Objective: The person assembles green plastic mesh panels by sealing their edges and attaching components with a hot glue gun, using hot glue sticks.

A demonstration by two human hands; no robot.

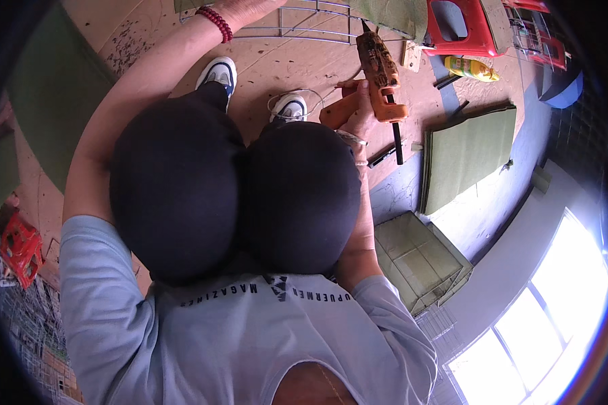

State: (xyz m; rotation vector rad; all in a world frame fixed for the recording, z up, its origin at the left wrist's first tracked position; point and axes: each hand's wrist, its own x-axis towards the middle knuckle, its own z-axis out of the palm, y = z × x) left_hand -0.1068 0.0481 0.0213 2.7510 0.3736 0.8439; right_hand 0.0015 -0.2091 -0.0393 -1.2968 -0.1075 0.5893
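Note:
I sit with my black-trousered knees filling the middle of the view and my white and blue shoes on a brown floor. My right hand grips an orange glue gun by its handle, nozzle pointing away toward a wire frame. A black cord runs back from the gun. My left arm reaches far forward; a red bead bracelet circles the wrist. My left hand lies at the picture's top edge beside the wire frame, with its fingers cut off from view.
A red plastic stool and a yellow bottle stand at the far right. Green fabric sheets and a green fabric-covered box lie on the right. A red crate sits at the left. A bright window is at the lower right.

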